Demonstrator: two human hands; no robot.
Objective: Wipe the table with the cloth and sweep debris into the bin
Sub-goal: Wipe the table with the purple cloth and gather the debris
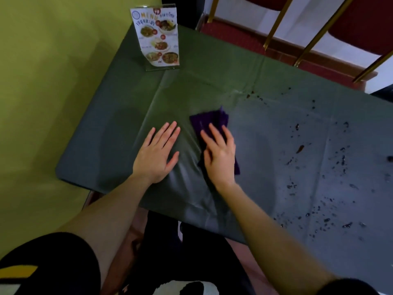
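Note:
A folded purple cloth (209, 122) lies on the dark green tablecloth of the table (223, 77). My right hand (220, 155) presses flat on the cloth with straight fingers, covering its near half. My left hand (156, 153) rests flat on the tablecloth just left of the cloth, fingers spread, holding nothing. Dark crumbs and smears of debris (331, 167) are scattered over the right part of the table, well to the right of the cloth. No bin is in view.
A standing menu card (157, 37) in a clear holder sits near the table's far left corner. A yellow-green wall (42, 81) runs along the left. Red chairs with gold legs (308, 39) stand beyond the far edge.

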